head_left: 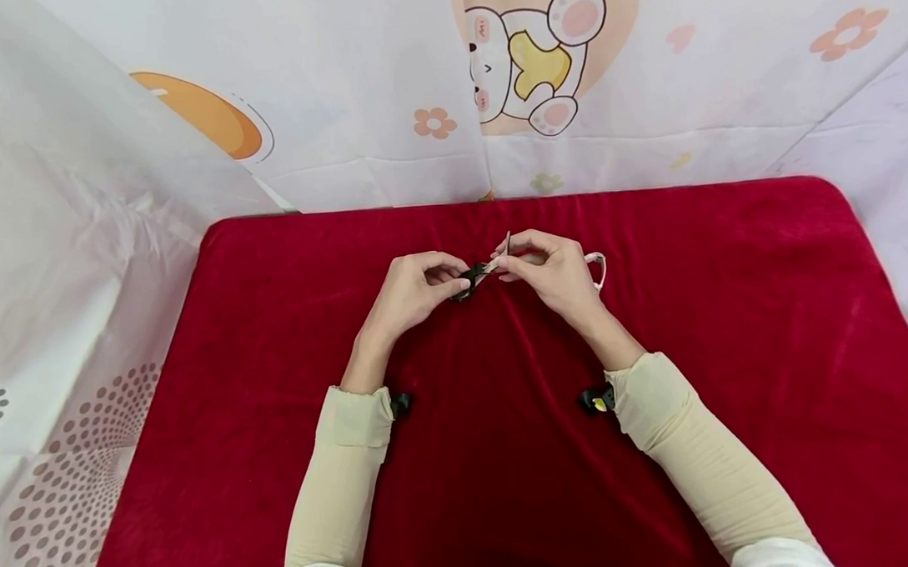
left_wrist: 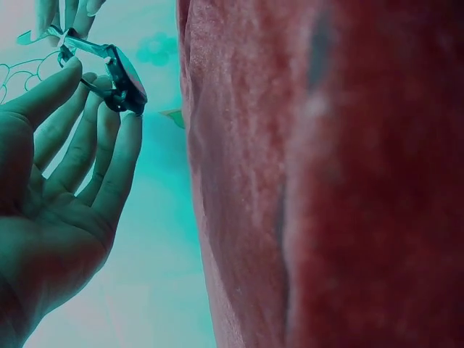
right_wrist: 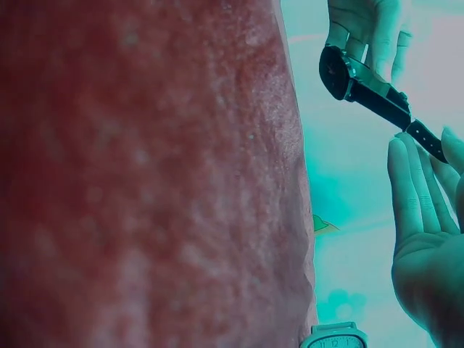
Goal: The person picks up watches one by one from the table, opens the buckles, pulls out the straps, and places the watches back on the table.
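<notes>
A dark wristwatch [head_left: 465,289] is held up between both hands above the red cloth. My left hand [head_left: 412,289] grips it by the case and the nearby strap, thumb on one side and fingers on the other. The round case [right_wrist: 335,72] shows in the right wrist view, tilted, with its black strap [right_wrist: 382,105] slanting toward the other hand. My right hand [head_left: 559,273] pinches the strap's far end, which has punched holes. A light-coloured bit [left_wrist: 67,35] shows on the strap near those fingers; what it is I cannot tell.
A second watch with a pale band [head_left: 599,270] lies on the red cloth [head_left: 726,324] just beyond the right hand; its light dial [right_wrist: 335,341] shows in the right wrist view. Behind the table hangs a white printed curtain [head_left: 357,95]. Dark wrist cameras [head_left: 596,399] sit at the cuffs.
</notes>
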Demonstrator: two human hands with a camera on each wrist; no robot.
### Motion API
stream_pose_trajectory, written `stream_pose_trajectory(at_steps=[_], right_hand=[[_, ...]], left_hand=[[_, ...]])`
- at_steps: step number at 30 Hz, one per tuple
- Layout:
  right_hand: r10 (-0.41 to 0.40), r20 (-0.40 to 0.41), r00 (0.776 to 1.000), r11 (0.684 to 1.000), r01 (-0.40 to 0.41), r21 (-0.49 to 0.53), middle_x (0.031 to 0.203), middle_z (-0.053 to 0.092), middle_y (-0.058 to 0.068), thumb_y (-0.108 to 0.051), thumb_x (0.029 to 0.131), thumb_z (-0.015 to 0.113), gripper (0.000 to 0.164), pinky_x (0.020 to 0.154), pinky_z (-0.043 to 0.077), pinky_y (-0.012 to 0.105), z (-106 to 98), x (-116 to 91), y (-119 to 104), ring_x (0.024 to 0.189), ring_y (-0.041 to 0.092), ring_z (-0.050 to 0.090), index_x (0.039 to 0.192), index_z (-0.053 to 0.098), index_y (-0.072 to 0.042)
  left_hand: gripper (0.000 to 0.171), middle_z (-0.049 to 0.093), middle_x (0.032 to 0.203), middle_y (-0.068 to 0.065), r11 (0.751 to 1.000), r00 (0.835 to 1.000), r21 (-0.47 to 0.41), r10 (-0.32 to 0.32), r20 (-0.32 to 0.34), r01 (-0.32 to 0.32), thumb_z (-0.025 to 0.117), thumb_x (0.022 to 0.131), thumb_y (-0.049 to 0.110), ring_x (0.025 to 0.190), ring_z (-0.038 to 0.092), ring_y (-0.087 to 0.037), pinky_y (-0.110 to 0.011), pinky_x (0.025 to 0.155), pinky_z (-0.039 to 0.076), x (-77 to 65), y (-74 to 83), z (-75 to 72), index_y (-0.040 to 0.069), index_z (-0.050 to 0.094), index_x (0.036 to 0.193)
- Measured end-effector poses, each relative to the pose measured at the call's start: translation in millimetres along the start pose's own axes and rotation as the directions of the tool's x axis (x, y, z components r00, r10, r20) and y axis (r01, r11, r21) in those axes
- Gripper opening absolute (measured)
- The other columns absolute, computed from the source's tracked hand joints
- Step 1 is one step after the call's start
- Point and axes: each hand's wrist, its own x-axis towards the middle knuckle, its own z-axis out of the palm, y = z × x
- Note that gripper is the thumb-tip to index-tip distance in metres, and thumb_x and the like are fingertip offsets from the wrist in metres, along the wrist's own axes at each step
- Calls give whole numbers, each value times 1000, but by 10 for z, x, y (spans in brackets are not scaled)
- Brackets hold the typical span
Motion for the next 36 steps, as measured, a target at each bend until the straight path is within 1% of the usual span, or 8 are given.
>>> stream_pose_trajectory(at_steps=[4, 7, 13, 17, 19, 26, 32, 36], right_hand=[[-8, 5, 1000, 1000, 8, -1, 95, 69, 21, 9, 87, 70, 14, 72, 60, 42, 3, 3, -1, 82, 42, 69, 100, 67, 15], [-8, 5, 1000, 1000, 8, -12, 95, 69, 20, 10, 87, 70, 14, 72, 60, 41, 4, -2, -7, 83, 50, 66, 100, 68, 15], [-13, 4, 1000, 1000, 13, -16, 95, 70, 20, 10, 86, 71, 13, 70, 60, 41, 11, -1, -9, 80, 50, 66, 98, 68, 15], [-6, 5, 1000, 1000, 7, -15, 95, 70, 19, 10, 85, 71, 13, 70, 60, 41, 13, 3, -6, 77, 39, 70, 97, 69, 15], [-2, 7, 1000, 1000, 2, -16, 95, 70, 18, 10, 85, 71, 13, 70, 60, 42, 13, 2, -6, 77, 38, 71, 97, 69, 14], [-4, 20, 1000, 999, 5, -47, 99, 69, 21, 9, 87, 71, 13, 71, 60, 42, 17, -12, -7, 81, 50, 66, 99, 69, 14], [3, 21, 1000, 999, -3, -36, 99, 70, 20, 8, 87, 71, 14, 71, 60, 42, 16, -13, -6, 82, 52, 65, 99, 69, 13], [-7, 21, 1000, 1000, 8, -19, 98, 70, 21, 8, 88, 70, 15, 71, 60, 42, 8, 5, 1, 82, 48, 67, 101, 68, 15]], left_hand=[[16, 71, 90, 2, 1000, 1000, -8, 8, 11, -7, 79, 86, 13, 77, 65, -14, -29, 71, 57, 11, 2, 21, 14, 77, 102], [17, 71, 90, 2, 1000, 1000, -4, 13, 7, -13, 79, 86, 12, 77, 65, -13, -29, 71, 56, 10, 9, 33, 14, 77, 102], [16, 72, 91, 1, 998, 998, -20, 53, -16, -54, 79, 86, 10, 78, 66, -13, -29, 72, 57, 16, 40, 49, 12, 76, 102], [15, 72, 89, 2, 998, 998, -20, 64, -17, -64, 78, 87, 12, 76, 66, -12, -29, 71, 57, 28, 54, 65, 13, 76, 101], [16, 71, 88, 4, 998, 998, -17, 60, -21, -60, 78, 87, 13, 76, 66, -11, -28, 70, 56, 31, 56, 77, 13, 75, 103], [17, 71, 89, 4, 997, 998, -45, 65, -13, -65, 77, 89, 14, 77, 66, -11, -30, 72, 57, 43, 72, 124, 16, 75, 105], [17, 72, 92, 2, 996, 997, -57, 73, -12, -74, 76, 89, 12, 79, 66, -12, -31, 73, 57, 46, 75, 136, 14, 75, 106], [16, 72, 91, 4, 994, 995, -52, 98, -37, -99, 77, 88, 11, 78, 66, -10, -29, 72, 57, 60, 67, 136, 14, 75, 104]])
